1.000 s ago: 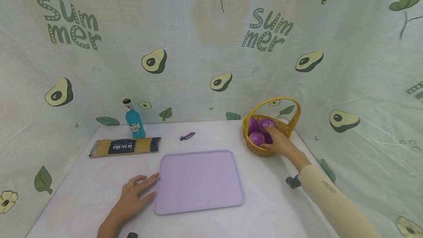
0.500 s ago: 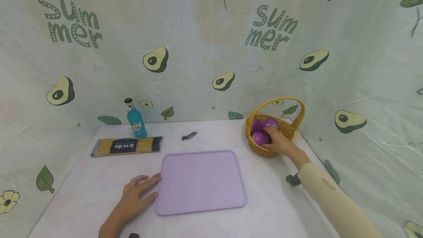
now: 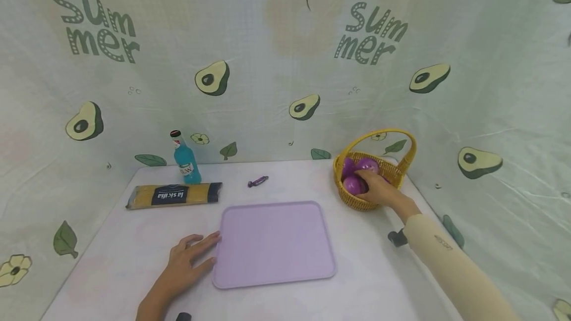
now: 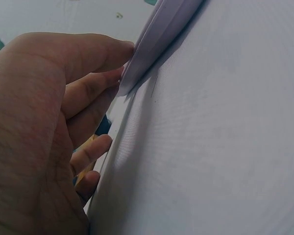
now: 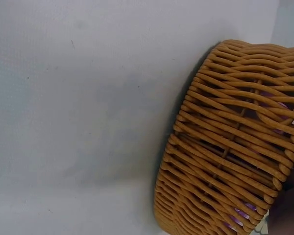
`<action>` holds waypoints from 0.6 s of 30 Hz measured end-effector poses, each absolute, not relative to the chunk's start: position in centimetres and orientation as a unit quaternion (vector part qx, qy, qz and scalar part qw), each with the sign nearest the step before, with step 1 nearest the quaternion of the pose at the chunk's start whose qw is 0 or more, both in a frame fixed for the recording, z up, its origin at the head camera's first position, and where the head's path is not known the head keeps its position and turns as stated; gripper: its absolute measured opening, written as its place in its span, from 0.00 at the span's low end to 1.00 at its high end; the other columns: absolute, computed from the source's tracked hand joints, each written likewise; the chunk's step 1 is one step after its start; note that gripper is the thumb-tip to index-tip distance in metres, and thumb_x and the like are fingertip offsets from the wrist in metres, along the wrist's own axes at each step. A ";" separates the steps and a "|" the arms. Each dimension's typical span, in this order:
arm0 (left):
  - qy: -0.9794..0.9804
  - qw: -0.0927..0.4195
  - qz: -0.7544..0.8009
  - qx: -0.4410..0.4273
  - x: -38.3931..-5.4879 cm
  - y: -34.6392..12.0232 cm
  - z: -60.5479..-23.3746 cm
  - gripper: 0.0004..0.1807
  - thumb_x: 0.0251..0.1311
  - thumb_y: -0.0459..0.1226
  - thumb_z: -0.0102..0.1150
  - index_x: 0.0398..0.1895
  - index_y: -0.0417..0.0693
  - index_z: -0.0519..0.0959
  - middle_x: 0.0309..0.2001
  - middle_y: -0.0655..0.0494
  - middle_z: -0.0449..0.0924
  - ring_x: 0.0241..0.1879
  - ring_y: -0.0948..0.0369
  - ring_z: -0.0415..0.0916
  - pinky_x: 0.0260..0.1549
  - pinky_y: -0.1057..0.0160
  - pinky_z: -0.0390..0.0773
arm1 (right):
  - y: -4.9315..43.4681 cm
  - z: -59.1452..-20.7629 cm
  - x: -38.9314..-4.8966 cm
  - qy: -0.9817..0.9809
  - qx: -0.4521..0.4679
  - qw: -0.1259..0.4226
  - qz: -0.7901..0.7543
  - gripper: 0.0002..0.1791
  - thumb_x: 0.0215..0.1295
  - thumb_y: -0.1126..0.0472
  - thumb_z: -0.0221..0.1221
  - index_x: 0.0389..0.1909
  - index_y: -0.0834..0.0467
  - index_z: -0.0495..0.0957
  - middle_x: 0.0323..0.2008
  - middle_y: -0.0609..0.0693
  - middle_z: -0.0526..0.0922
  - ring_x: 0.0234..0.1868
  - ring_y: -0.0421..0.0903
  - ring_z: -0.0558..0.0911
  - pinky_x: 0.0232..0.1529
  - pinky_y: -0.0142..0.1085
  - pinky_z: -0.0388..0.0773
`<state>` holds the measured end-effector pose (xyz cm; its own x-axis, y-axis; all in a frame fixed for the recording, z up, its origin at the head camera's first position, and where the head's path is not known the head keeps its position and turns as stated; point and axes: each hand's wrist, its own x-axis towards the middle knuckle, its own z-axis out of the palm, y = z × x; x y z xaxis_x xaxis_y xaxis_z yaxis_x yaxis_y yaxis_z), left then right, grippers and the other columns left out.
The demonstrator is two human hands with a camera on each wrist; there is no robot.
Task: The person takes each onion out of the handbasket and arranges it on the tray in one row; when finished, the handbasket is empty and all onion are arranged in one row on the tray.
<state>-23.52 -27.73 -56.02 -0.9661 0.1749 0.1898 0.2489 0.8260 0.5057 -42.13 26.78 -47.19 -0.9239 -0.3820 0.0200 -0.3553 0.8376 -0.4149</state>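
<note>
My left hand [image 3: 189, 264] rests on the table at the left side of a lilac rectangular tray [image 3: 274, 244]. Its fingers are loosely extended, and the fingertips meet the tray's rim [image 4: 154, 46] in the left wrist view. My right hand [image 3: 382, 193] reaches over the front rim of a yellow-brown wicker basket [image 3: 362, 205] with a tall handle. Several glossy purple round objects [image 3: 352, 185] lie inside. The thumb and forefinger are at the front ones, while the other fingers are hidden; I cannot tell if they grip one. In the right wrist view, the basket's woven side [image 5: 230, 142] hides most of the hand.
A blue bottle [image 3: 187, 162] stands at the back left, behind a flat pack of pasta [image 3: 174, 195]. Behind the tray lies a small purple wrapped candy [image 3: 257, 181]. A printed cloth [image 3: 250, 38] hangs close behind the table and along both sides.
My right thumb and fingers have sunk a little deeper among the purple objects in the basket. The left hand keeps its place at the tray; the head view has shifted slightly.
</note>
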 end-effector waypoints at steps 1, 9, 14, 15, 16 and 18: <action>-0.953 0.066 -0.273 -0.110 -23.5 -27.7 -55.9 0.27 0.66 0.55 0.60 0.68 0.69 0.74 0.67 0.68 0.73 0.66 0.49 0.59 0.59 0.36 0.55 | 26.8 -47.2 -42.2 0.958 -0.193 0.031 -0.211 0.40 0.61 0.61 0.71 0.71 0.66 0.63 0.66 0.67 0.69 0.68 0.66 0.66 0.67 0.60 0.64; -0.953 0.061 -0.276 -0.106 -23.5 -27.5 -55.6 0.28 0.66 0.55 0.60 0.69 0.68 0.74 0.67 0.67 0.73 0.67 0.48 0.58 0.59 0.36 0.54 | 26.9 -47.2 -42.2 0.959 -0.196 0.027 -0.205 0.38 0.61 0.62 0.70 0.70 0.64 0.65 0.66 0.65 0.70 0.68 0.66 0.67 0.67 0.61 0.64; -0.952 0.065 -0.279 -0.109 -23.4 -27.5 -55.8 0.27 0.66 0.54 0.60 0.68 0.67 0.74 0.67 0.68 0.73 0.66 0.49 0.59 0.60 0.36 0.54 | 27.1 -47.4 -42.3 0.959 -0.191 0.031 -0.206 0.38 0.61 0.61 0.70 0.70 0.63 0.65 0.66 0.66 0.70 0.68 0.66 0.67 0.66 0.61 0.64; -0.952 0.066 -0.280 -0.110 -23.4 -27.6 -55.8 0.27 0.66 0.54 0.61 0.68 0.67 0.74 0.67 0.68 0.73 0.66 0.49 0.59 0.60 0.36 0.53 | 27.1 -47.4 -42.3 0.959 -0.190 0.031 -0.206 0.38 0.61 0.61 0.70 0.70 0.63 0.64 0.66 0.66 0.70 0.68 0.66 0.67 0.66 0.61 0.64; -0.952 0.066 -0.279 -0.110 -23.4 -27.6 -55.8 0.27 0.66 0.54 0.61 0.68 0.67 0.74 0.67 0.68 0.73 0.66 0.49 0.59 0.60 0.36 0.53 | 27.1 -47.4 -42.4 0.960 -0.187 0.031 -0.207 0.39 0.61 0.60 0.70 0.71 0.62 0.64 0.66 0.66 0.69 0.68 0.66 0.66 0.66 0.61 0.64; -0.953 0.065 -0.276 -0.108 -23.4 -27.6 -55.8 0.27 0.66 0.55 0.60 0.69 0.68 0.74 0.67 0.68 0.73 0.66 0.49 0.59 0.60 0.36 0.54 | 27.1 -47.3 -42.5 0.961 -0.184 0.028 -0.205 0.40 0.61 0.59 0.70 0.71 0.62 0.64 0.67 0.67 0.68 0.68 0.67 0.65 0.66 0.62 0.63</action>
